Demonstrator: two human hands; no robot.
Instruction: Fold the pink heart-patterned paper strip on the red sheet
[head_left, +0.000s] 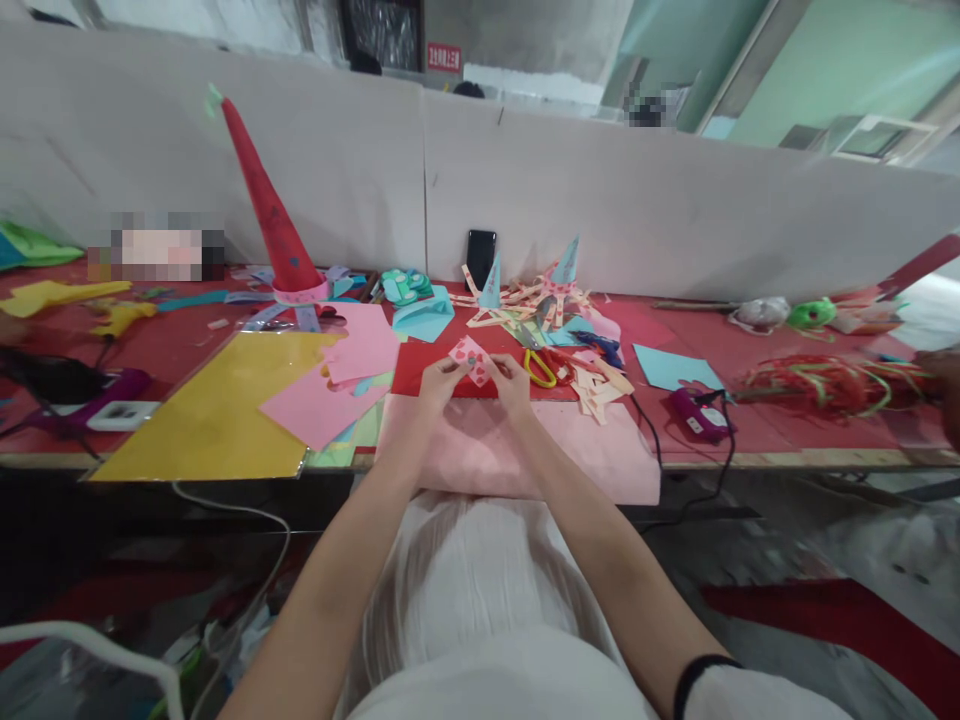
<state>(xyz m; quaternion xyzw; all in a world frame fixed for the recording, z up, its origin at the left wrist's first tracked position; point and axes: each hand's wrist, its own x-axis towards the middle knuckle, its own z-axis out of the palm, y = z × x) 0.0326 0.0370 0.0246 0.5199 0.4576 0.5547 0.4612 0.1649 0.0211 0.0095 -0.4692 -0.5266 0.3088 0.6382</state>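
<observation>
A small pink piece of paper with red spots (471, 360) is stretched between my two hands, above the front of the table. My left hand (442, 382) pinches its left edge, and my right hand (511, 384) pinches the right one. Beneath my wrists lies a pale pink sheet (592, 450) that hangs slightly over the table edge. Behind it shows a red sheet (420, 362). Just to the right of my right hand rest yellow-handled scissors (541, 370). Cut peach strips (592, 392) are scattered beside them.
A tall red paper cone (266, 205) stands at left behind a yellow sheet (217, 410) and pink sheets (330, 400). Small blue cones (566, 265) with strips sit near a phone (481, 258). Right are a purple box with a cable (701, 415) and another person's hand (946, 385).
</observation>
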